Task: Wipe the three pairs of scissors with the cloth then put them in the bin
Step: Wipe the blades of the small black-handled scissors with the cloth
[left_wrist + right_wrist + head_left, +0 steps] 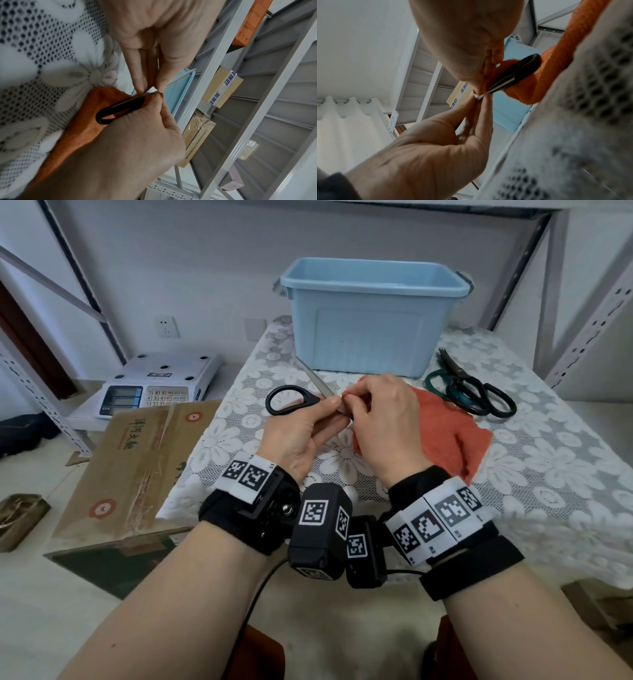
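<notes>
My left hand point(334, 410) pinches a black-handled pair of scissors point(291, 400) near the pivot, just above the table. One handle loop sticks out to the left and a blade points up-left toward the blue bin point(363, 337). My right hand point(349, 402) pinches the orange cloth point(445, 426) around the scissors beside the left fingertips. The rest of the cloth trails right across the table. In the wrist views the other handle point(120, 106) point(518, 73) lies wrapped in cloth point(82, 128) point(530, 92). A green-handled pair point(442, 385) and another black pair point(496, 402) lie right of the bin.
A lace tablecloth point(548, 474) covers the table. Grey metal shelf uprights point(548, 302) rise behind and to the right. Left of the table, an electronic scale point(161, 381) sits on a low shelf, and a cardboard box point(144, 463) leans by the table's edge.
</notes>
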